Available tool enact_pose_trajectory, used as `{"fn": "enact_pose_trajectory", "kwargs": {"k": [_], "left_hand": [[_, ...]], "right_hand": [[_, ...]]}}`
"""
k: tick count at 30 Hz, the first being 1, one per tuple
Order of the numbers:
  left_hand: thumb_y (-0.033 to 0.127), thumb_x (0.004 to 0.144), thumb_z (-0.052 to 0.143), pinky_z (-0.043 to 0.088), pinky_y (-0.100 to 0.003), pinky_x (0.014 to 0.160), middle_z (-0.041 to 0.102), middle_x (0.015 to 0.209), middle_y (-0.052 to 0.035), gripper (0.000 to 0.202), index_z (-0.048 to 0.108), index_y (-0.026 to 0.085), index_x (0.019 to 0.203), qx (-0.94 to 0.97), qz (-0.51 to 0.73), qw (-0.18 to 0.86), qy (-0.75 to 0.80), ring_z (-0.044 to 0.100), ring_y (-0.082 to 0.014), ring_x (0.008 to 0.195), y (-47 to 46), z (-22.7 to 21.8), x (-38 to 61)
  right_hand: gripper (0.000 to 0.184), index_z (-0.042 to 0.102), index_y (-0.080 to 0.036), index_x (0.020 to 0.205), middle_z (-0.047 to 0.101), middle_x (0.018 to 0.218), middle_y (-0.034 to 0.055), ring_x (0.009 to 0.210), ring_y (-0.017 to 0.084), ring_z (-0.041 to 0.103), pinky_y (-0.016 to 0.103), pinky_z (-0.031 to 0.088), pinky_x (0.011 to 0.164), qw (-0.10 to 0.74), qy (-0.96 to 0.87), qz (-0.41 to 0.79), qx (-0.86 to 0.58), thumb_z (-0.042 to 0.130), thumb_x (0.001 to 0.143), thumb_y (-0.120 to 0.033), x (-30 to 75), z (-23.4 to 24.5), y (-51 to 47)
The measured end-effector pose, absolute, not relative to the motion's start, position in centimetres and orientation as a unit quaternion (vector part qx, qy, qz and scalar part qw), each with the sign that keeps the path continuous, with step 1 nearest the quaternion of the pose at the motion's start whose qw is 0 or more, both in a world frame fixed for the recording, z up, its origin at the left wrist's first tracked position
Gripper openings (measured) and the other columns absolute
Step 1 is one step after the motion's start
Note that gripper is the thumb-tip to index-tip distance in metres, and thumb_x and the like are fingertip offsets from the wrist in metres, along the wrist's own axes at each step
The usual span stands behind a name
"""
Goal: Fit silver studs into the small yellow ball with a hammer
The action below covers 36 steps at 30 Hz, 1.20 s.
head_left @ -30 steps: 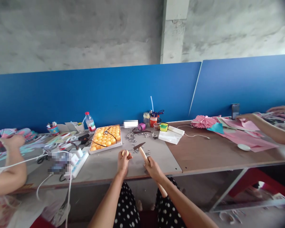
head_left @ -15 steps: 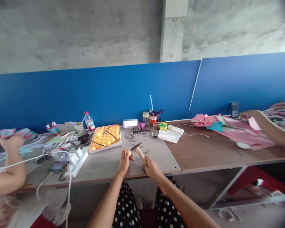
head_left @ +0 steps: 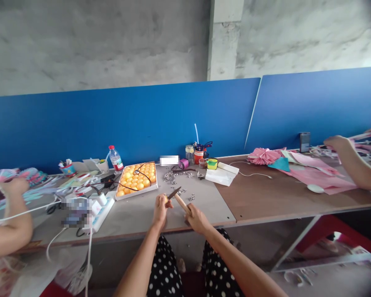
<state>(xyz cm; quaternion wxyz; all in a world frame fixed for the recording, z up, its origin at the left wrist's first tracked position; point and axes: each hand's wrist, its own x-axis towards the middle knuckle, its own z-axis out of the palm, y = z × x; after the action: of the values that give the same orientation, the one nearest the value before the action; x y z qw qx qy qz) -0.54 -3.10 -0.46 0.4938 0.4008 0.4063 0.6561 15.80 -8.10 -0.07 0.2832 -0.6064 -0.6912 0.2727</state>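
Observation:
My left hand (head_left: 160,210) is closed around a small yellow ball, which is mostly hidden inside my fingers. My right hand (head_left: 196,218) grips the pale wooden handle of a dark-bladed tool (head_left: 177,196). The blade tip sits against the ball at my left fingers. Both hands hover over the near part of the grey table (head_left: 136,214). Behind them lies a scatter of small silver metal pieces (head_left: 173,177), and to the left a white tray of orange-yellow balls (head_left: 137,180) with a black cable across it.
A white power strip (head_left: 100,206) and cables lie left. A water bottle (head_left: 114,158), jars (head_left: 199,156) and folded white paper (head_left: 220,176) stand by the blue partition. One person's arm (head_left: 12,218) works at far left, another's (head_left: 349,163) over pink paper (head_left: 309,171) at right.
The tool's blade has swung left and down until its tip meets the ball in my left hand. The person at right has lifted a hand off the pink paper.

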Motion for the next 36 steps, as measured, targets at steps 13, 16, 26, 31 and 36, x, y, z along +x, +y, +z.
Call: {"fn": "enact_pose_trajectory", "kwargs": {"k": [13,16,26,31,36], "left_hand": [[0.043,0.073,0.06,0.048,-0.027,0.067,0.056,0.074,0.0017,0.038,0.053,0.017,0.1,0.503,0.61,0.42,0.446,0.059,-0.01,0.058,-2.6,-1.5,-1.1],[0.043,0.074,0.06,0.047,-0.026,0.067,0.058,0.075,0.0016,0.038,0.053,0.018,0.101,0.511,0.607,0.416,0.444,0.059,-0.0099,0.057,-2.7,-1.5,-1.1],[0.042,0.074,0.059,0.044,-0.025,0.064,0.059,0.071,0.0012,0.037,0.053,0.017,0.101,0.527,0.59,0.406,0.457,0.059,-0.0111,0.057,-3.2,-0.8,-1.0],[0.041,0.073,0.06,0.043,-0.024,0.061,0.058,0.065,0.002,0.037,0.051,0.017,0.1,0.52,0.59,0.407,0.465,0.059,-0.0124,0.057,-3.3,-0.8,-0.9],[0.042,0.073,0.06,0.043,-0.024,0.061,0.06,0.065,0.0016,0.036,0.051,0.017,0.098,0.535,0.579,0.399,0.468,0.059,-0.0126,0.057,-3.5,-0.5,-0.8]], "right_hand": [[0.009,0.04,-0.022,0.078,0.05,0.062,-0.0037,0.054,0.012,0.047,0.021,0.027,0.053,0.327,-0.652,0.3,-0.614,0.049,0.075,-0.02,15.8,-0.4,-8.0],[0.008,0.04,-0.022,0.08,0.051,0.063,-0.0034,0.054,0.012,0.047,0.021,0.026,0.052,0.33,-0.65,0.296,-0.617,0.048,0.077,-0.021,15.7,-0.5,-8.1],[0.007,0.044,-0.022,0.083,0.053,0.067,-0.0018,0.058,0.013,0.047,0.021,0.025,0.054,0.31,-0.67,0.263,-0.621,0.048,0.077,-0.021,15.7,-0.3,-8.3],[0.009,0.044,-0.022,0.083,0.051,0.065,-0.0025,0.057,0.012,0.045,0.021,0.025,0.054,0.293,-0.678,0.265,-0.62,0.05,0.076,-0.021,15.6,-0.3,-8.1],[0.008,0.043,-0.022,0.084,0.05,0.066,-0.0025,0.057,0.012,0.046,0.021,0.025,0.054,0.307,-0.67,0.264,-0.622,0.048,0.077,-0.02,15.6,-0.2,-8.2]]}}
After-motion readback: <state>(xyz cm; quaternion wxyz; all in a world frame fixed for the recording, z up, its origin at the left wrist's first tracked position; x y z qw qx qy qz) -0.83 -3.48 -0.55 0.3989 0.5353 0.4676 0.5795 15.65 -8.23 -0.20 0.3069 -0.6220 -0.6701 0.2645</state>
